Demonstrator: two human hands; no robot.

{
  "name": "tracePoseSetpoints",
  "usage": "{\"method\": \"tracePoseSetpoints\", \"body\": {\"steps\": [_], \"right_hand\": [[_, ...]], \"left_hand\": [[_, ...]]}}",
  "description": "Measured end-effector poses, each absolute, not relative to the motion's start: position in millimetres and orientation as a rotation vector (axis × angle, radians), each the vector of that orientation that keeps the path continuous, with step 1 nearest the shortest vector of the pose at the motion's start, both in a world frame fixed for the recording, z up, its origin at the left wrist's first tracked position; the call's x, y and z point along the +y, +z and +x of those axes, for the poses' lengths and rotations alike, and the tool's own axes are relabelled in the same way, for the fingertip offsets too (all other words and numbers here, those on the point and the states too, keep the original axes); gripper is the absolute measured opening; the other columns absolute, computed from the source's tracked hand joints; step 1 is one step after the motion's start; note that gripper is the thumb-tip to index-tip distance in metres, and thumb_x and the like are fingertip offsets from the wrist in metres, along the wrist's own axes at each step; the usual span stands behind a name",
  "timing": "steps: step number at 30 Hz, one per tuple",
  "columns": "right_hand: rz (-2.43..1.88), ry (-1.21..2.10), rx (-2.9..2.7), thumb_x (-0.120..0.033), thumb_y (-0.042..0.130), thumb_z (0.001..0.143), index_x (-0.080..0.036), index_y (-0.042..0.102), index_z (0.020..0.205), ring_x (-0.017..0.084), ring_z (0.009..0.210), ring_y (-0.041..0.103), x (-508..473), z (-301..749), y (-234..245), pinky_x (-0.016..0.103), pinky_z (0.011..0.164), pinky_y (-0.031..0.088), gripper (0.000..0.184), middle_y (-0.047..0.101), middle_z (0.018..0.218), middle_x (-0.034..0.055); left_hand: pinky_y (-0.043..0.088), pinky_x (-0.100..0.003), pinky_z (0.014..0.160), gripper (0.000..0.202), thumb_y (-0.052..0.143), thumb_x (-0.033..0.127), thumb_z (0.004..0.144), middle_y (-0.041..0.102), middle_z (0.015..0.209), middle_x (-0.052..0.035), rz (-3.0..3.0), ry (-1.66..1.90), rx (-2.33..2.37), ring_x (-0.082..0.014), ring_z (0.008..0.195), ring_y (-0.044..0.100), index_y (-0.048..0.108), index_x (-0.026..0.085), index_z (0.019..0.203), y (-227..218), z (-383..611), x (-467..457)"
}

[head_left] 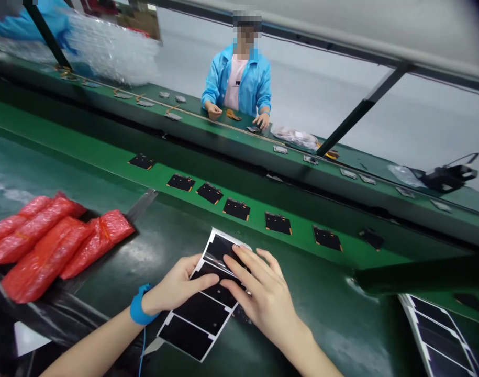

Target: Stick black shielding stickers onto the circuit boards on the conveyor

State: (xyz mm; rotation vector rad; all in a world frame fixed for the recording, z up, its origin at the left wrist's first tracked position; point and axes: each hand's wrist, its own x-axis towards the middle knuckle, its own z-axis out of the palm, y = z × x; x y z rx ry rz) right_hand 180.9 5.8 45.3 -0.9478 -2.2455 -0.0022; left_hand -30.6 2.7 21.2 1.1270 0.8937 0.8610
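Observation:
A white backing sheet of black stickers [194, 327] is held up at a tilt over the green worktop. My left hand [182, 283] grips its left edge, thumb on the front face and the other fingers behind; a blue wrist strap circles this wrist. On the upper right part of the sheet, my right hand [258, 283] has its thumb and fingertips pressed around one sticker, whose surface looks slightly bowed. Whether that sticker has come off the backing cannot be made out. Part of the sheet is hidden by the right hand.
Beyond the sheet, several black panels [237, 209] lie in a row on the green conveyor belt [117, 173]. Red bubble-wrap bundles [46, 241] sit at left. More sticker sheets [439, 335] lie at lower right, below a dark bar [412, 275]. A co-worker [237, 78] in blue works opposite.

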Motion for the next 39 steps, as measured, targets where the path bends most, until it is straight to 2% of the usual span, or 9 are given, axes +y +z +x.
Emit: {"method": "tracePoseSetpoints", "body": {"steps": [5, 12, 23, 25, 27, 29, 31, 35, 39], "right_hand": [[-0.913, 0.128, -2.2, -0.03, 0.056, 0.099, -0.021, 0.069, 0.116, 0.023, 0.106, 0.069, 6, 192, 59, 0.041, 0.092, 0.05, 0.023, 0.073, 0.114, 0.0104], [-0.761, 0.325, -2.205, -0.014, 0.056, 0.097, -0.016, 0.066, 0.115, 0.017, 0.084, 0.072, 6, 195, 64, 0.032, 0.072, 0.051, 0.02, 0.076, 0.102, 0.0063], [-0.842, 0.655, -2.033, -0.014, 0.055, 0.093, -0.019, 0.075, 0.095, 0.016, 0.071, 0.071, 10, 187, 59, 0.028, 0.067, 0.054, 0.02, 0.077, 0.087, 0.0041], [-1.014, 0.789, -1.812, -0.022, 0.06, 0.09, -0.019, 0.076, 0.079, 0.017, 0.065, 0.07, 17, 188, 55, 0.027, 0.061, 0.054, 0.02, 0.076, 0.076, 0.0035], [-1.204, 0.792, -1.541, -0.029, 0.064, 0.087, -0.018, 0.075, 0.07, 0.018, 0.059, 0.067, 25, 194, 47, 0.026, 0.054, 0.053, 0.023, 0.073, 0.068, 0.0035], [-1.312, 0.67, -1.318, -0.033, 0.062, 0.089, -0.016, 0.075, 0.075, 0.017, 0.057, 0.066, 32, 201, 42, 0.026, 0.053, 0.053, 0.026, 0.073, 0.068, 0.0046], [-1.354, 0.52, -1.173, -0.036, 0.06, 0.092, -0.014, 0.075, 0.084, 0.019, 0.064, 0.068, 32, 204, 42, 0.029, 0.059, 0.056, 0.027, 0.074, 0.074, 0.0066], [-1.2, 0.426, -1.378, -0.025, 0.064, 0.091, -0.02, 0.078, 0.092, 0.023, 0.083, 0.071, 14, 191, 57, 0.034, 0.075, 0.06, 0.015, 0.076, 0.093, 0.0069], [-0.925, 0.637, -1.646, -0.016, 0.059, 0.093, -0.027, 0.072, 0.115, 0.019, 0.082, 0.071, 2, 180, 73, 0.029, 0.068, 0.06, 0.029, 0.074, 0.105, 0.0045]], "left_hand": [[0.049, -0.023, 0.072, 0.019, 0.069, 0.035, 0.086, 0.072, 0.08, -0.0003, 1.358, 0.863, 0.933, -0.0158, 0.074, 0.063, 0.075, 0.018, 0.089, 35, -19, 6], [0.046, -0.023, 0.062, 0.024, 0.064, 0.038, 0.089, 0.071, 0.071, -0.0019, 1.624, 0.843, 0.962, -0.0144, 0.063, 0.06, 0.074, 0.017, 0.085, 29, -17, 6], [0.051, -0.022, 0.068, 0.022, 0.063, 0.037, 0.089, 0.07, 0.076, -0.0007, 1.592, 0.778, 0.929, -0.0136, 0.069, 0.063, 0.073, 0.017, 0.09, 24, -20, 6], [0.054, -0.023, 0.073, 0.021, 0.064, 0.036, 0.089, 0.073, 0.083, -0.0012, 1.55, 0.768, 0.933, -0.0154, 0.076, 0.066, 0.072, 0.018, 0.094, 25, -20, 6], [0.058, -0.025, 0.077, 0.032, 0.064, 0.036, 0.09, 0.073, 0.101, -0.0032, 1.445, 0.812, 0.962, -0.0185, 0.087, 0.07, 0.064, 0.02, 0.117, 24, -19, 3], [0.061, -0.029, 0.083, 0.057, 0.06, 0.035, 0.093, 0.069, 0.12, -0.0053, 1.377, 0.92, 1.022, -0.0204, 0.101, 0.07, 0.038, 0.025, 0.144, 20, -17, 1], [0.061, -0.03, 0.09, 0.065, 0.053, 0.03, 0.097, 0.064, 0.13, -0.0042, 1.479, 1.062, 1.133, -0.0196, 0.111, 0.067, 0.019, 0.032, 0.152, 16, -15, -1], [0.049, -0.032, 0.11, 0.057, 0.041, 0.013, 0.099, 0.047, 0.149, 0.0035, 2.002, 1.104, 1.282, -0.0179, 0.132, 0.052, 0.032, 0.041, 0.148, 14, -9, 0], [0.047, -0.029, 0.111, 0.058, 0.034, 0.01, 0.1, 0.045, 0.151, 0.0038, 2.075, 0.986, 1.17, -0.0146, 0.133, 0.051, 0.03, 0.041, 0.149, 25, -13, 4]]}}
